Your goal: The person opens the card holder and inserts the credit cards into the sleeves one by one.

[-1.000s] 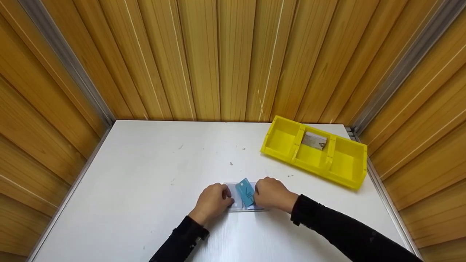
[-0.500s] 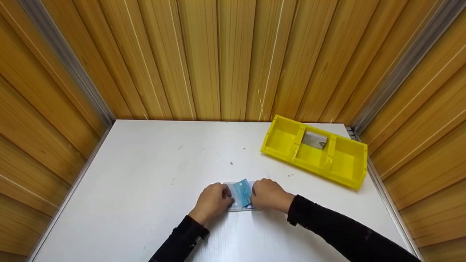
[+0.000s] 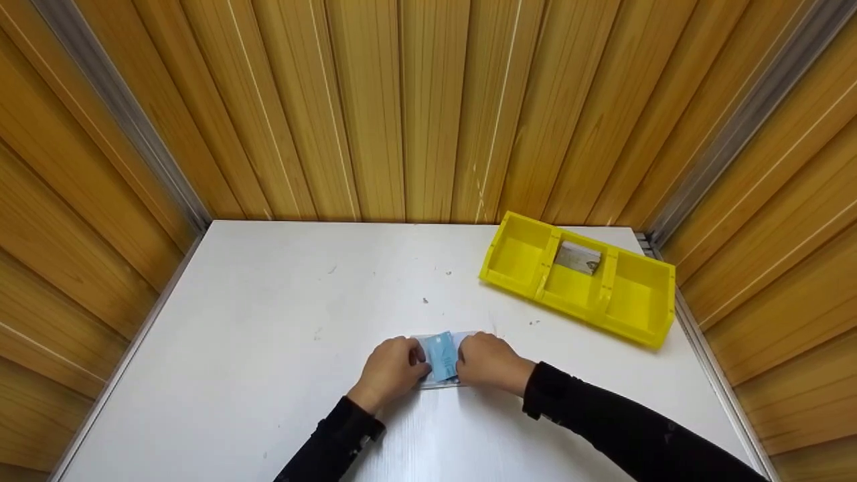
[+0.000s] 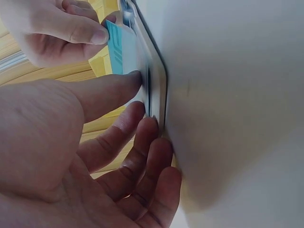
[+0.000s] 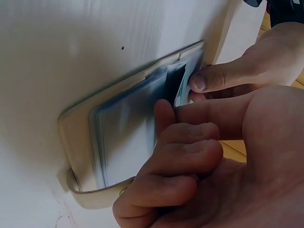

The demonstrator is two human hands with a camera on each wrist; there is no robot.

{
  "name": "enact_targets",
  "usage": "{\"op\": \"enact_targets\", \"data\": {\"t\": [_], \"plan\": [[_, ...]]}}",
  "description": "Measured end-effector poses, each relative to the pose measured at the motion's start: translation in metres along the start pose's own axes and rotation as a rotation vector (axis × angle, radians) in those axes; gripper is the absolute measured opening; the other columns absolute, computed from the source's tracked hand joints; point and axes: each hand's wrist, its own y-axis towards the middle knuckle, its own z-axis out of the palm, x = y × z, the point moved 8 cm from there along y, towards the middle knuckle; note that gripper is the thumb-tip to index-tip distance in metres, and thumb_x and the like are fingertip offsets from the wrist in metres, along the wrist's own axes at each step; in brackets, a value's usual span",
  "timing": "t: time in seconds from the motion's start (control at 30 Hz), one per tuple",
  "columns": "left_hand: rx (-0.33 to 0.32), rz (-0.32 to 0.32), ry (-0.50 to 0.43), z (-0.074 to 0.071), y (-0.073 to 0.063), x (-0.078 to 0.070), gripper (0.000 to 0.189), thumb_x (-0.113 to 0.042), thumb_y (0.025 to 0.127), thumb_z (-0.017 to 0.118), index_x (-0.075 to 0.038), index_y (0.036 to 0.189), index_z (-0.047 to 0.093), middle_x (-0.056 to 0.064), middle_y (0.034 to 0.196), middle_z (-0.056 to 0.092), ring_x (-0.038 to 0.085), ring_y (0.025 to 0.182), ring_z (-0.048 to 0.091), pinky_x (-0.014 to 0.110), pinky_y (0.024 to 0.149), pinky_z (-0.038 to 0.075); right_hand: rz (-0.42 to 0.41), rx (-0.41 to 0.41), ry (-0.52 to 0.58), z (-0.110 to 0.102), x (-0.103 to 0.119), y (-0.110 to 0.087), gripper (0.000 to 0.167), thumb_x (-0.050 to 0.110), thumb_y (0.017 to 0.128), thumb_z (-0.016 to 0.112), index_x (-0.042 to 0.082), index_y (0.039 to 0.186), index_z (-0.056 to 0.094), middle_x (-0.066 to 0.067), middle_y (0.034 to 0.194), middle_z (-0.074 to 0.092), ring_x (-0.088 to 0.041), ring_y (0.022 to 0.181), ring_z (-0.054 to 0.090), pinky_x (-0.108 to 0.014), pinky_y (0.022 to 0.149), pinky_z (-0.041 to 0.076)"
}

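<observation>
A card holder with clear plastic sleeves and a pale cover lies spread on the white table, a strap at one end. My left hand holds its left side, thumb and fingers at the edge of the sleeves. A light blue card stands tilted over the holder. My right hand pinches this card by its right edge between thumb and index finger. In the left wrist view, the blue card shows printed letters, and its lower part runs behind the left thumb. The right fingers partly hide the card in the right wrist view.
A yellow tray with three compartments stands at the back right of the table. Its middle compartment holds a small greyish block-like object. Wood-patterned walls enclose the table at the back and sides.
My right hand has shifted slightly left with the blue card. The card has turned and moved left, and its large letters no longer show clearly from the head. The left hand stays in place.
</observation>
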Motion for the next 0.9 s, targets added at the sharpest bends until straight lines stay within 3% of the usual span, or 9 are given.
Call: {"op": "enact_targets", "data": {"t": [0.37, 0.67, 0.9], "plan": [[0.006, -0.012, -0.013, 0.0001, 0.0014, 0.0004, 0.022, -0.019, 0.094, 0.085, -0.016, 0.08, 0.068, -0.007, 0.074, 0.058, 0.01, 0.071, 0.052, 0.029, 0.067, 0.044, 0.004, 0.004, -0.009, 0.0035, 0.002, 0.0, 0.036, 0.011, 0.093, 0.067, 0.015, 0.06, 0.053, 0.002, 0.061, 0.043, -0.018, 0.059, 0.046, -0.032, 0.055, 0.037], [-0.028, 0.022, 0.0, -0.0026, 0.0012, -0.0005, 0.02, -0.016, 0.092, 0.084, -0.016, 0.08, 0.068, -0.007, 0.072, 0.059, 0.01, 0.07, 0.051, 0.028, 0.066, 0.044, -0.029, -0.023, -0.037, 0.0047, 0.007, 0.0005, 0.044, 0.011, 0.095, 0.066, 0.018, 0.059, 0.041, 0.005, 0.06, 0.033, -0.017, 0.057, 0.04, -0.031, 0.054, 0.032], [-0.035, 0.031, 0.005, -0.0032, 0.0016, -0.0011, 0.02, -0.016, 0.092, 0.084, -0.015, 0.08, 0.069, -0.006, 0.072, 0.06, 0.009, 0.07, 0.052, 0.028, 0.067, 0.046, -0.004, -0.007, -0.028, 0.0077, 0.0084, 0.0012, 0.045, 0.014, 0.098, 0.07, 0.017, 0.061, 0.045, 0.004, 0.061, 0.038, -0.017, 0.058, 0.045, -0.031, 0.055, 0.035]]}}
